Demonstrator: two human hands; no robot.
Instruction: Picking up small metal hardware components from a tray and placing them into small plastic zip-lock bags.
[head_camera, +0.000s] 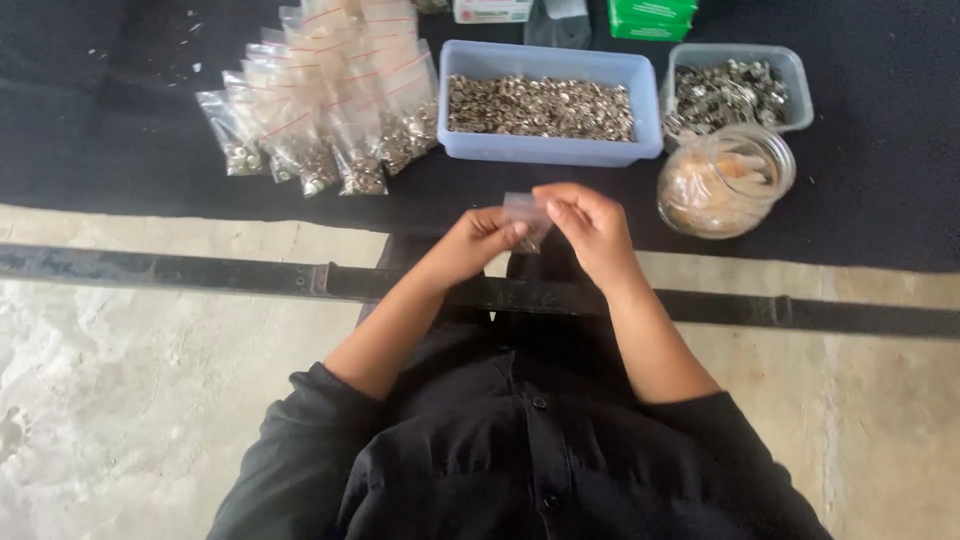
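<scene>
left hand (478, 238): fingertips pinched on the left edge of a small clear bag (527, 213), thumb on top.
right hand (592, 228): fingers curled over the bag's right edge, gripping it from above.
small clear bag: held up between both hands, in front of the blue tub (549, 147), over the near edge of the dark mat (880, 210); contents too small to tell.
blue tub: rectangular, holds a layer of small metal pieces, just behind the hands.
clear tub (790, 75): right of the blue one, also holding small metal parts.
glass jar (726, 180): tilted on its side, mouth toward the camera, touching the clear tub's front; something pale orange inside.
filled bags (320, 110): overlapping row, left of the blue tub, each with metal pieces at the bottom and a red strip near the top.
green box (652, 18): far edge, behind the tubs.
floor (150, 400): bare concrete, dark metal bar (200, 272) running across it under the forearms.
clothing: black buttoned shirt, sleeves pushed up.
</scene>
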